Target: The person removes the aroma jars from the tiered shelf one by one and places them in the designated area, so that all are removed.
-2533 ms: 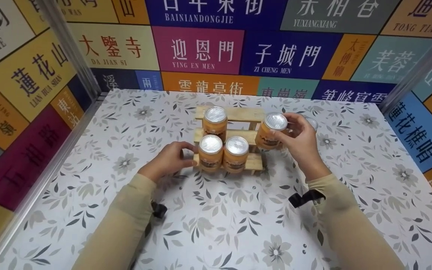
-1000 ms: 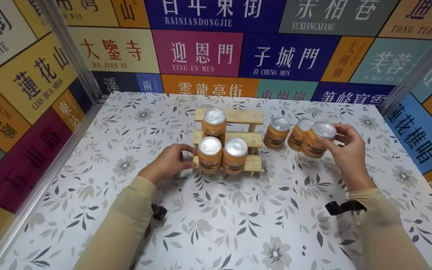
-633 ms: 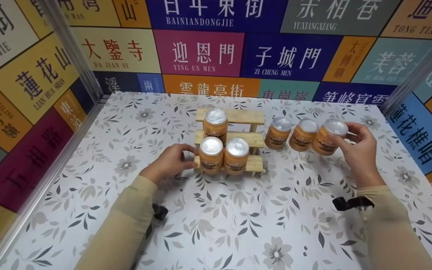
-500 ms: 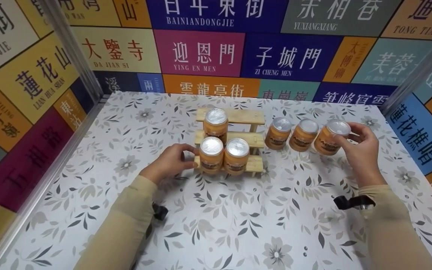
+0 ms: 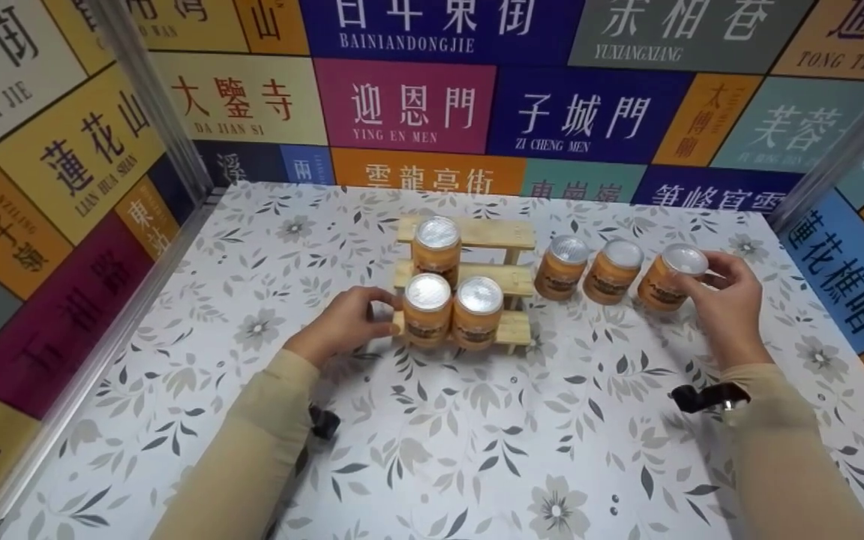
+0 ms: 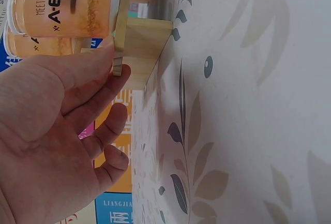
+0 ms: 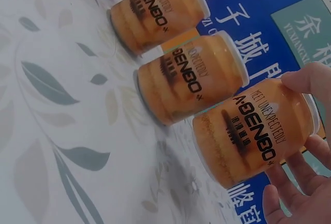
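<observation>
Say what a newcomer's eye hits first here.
Probably the wall of bold, multicoloured lettered panels rising behind the floral tabletop. Next, mid-table, the three-step wooden rack with three orange A-BENBO jars toward its left end, which the left hand pinches. Then, to the right of the rack, a row of three matching jars, with the right hand gripping the outermost jar.

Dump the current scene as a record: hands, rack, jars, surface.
left hand: pinches left end of bottom shelf
right hand: holds rightmost jar; base contact unclear
wooden rack: three shelves
bottom-shelf jars: two, side by side
middle-shelf jar: one, behind left front jar
unheld table jars: two, upright, right of rack
table: white, floral
</observation>
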`<state>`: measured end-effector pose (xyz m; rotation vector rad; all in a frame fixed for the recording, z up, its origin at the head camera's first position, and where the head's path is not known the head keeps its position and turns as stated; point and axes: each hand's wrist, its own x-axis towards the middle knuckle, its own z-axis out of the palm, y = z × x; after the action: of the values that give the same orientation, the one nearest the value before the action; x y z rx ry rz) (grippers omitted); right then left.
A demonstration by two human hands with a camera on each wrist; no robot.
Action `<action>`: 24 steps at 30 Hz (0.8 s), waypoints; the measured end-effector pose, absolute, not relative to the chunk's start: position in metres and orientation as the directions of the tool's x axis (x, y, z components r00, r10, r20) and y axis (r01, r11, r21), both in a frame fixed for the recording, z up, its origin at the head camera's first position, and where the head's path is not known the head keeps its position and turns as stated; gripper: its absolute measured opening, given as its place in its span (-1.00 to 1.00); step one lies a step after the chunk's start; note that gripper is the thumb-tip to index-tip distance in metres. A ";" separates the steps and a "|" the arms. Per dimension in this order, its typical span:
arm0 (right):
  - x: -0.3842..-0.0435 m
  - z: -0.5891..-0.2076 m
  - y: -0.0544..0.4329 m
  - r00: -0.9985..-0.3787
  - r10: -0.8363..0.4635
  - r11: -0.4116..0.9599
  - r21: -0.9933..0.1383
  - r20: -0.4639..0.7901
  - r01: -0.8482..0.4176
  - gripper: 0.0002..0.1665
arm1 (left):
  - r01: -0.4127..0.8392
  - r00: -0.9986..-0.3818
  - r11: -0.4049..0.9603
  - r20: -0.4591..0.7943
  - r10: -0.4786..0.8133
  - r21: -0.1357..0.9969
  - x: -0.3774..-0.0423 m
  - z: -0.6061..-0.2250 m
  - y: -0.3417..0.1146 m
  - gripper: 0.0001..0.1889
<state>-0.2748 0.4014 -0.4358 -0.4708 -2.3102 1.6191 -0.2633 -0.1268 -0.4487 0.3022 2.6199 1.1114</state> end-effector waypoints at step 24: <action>-0.296 -0.454 0.413 -0.902 0.431 0.225 -0.964 -0.028 0.138 -0.41 | 0.094 -0.937 0.684 -0.169 0.307 0.723 -0.262 -0.448 -0.126 -0.61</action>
<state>-0.2965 0.4135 -0.4536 -0.5367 -2.2548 1.7340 -0.2620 -0.1264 -0.4476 0.3189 2.6210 1.1031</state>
